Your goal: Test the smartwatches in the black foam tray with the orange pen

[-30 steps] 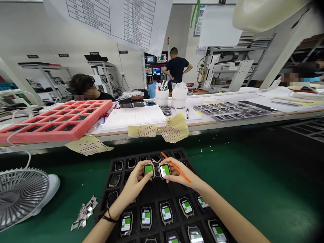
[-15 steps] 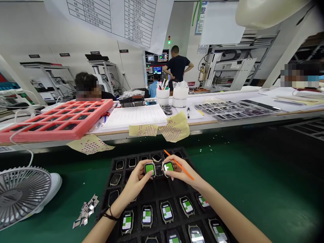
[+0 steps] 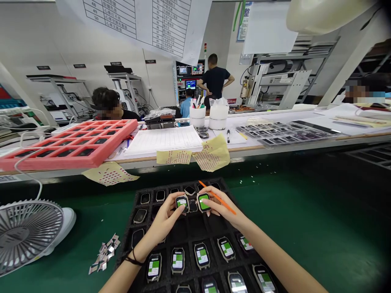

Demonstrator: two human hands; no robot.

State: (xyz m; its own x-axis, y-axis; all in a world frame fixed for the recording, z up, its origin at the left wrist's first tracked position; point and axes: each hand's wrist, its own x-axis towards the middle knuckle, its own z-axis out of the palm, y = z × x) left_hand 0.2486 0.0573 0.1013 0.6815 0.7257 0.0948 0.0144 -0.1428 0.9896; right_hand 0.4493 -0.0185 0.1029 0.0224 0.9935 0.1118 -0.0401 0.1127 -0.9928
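Note:
My left hand (image 3: 172,209) is closed around a smartwatch (image 3: 182,202), its thumb on the lower edge of the screen, which shows white and green blocks. In my right hand (image 3: 218,203) is a second smartwatch (image 3: 203,202) with a mostly green screen, the thumb over its face. An orange stick (image 3: 218,198) is also tucked in the right hand and slants across its back. Both watches are held above a black foam tray (image 3: 180,230). Rows of watches sit in its pockets, such as a lit watch (image 3: 202,255) at the front and a dark watch (image 3: 140,216) at the left.
A white fan (image 3: 27,238) stands at the left by a small heap of shiny strips (image 3: 104,254). On the raised shelf are a pink foam tray (image 3: 100,156), paper sheets (image 3: 165,140), a white pen cup (image 3: 197,116) and clear trays (image 3: 284,132). Other people are beyond.
The left watch's screen has gone from mostly green to white and green blocks. The right watch's white patch has gone, leaving mostly green. Both hands stay nearly in place.

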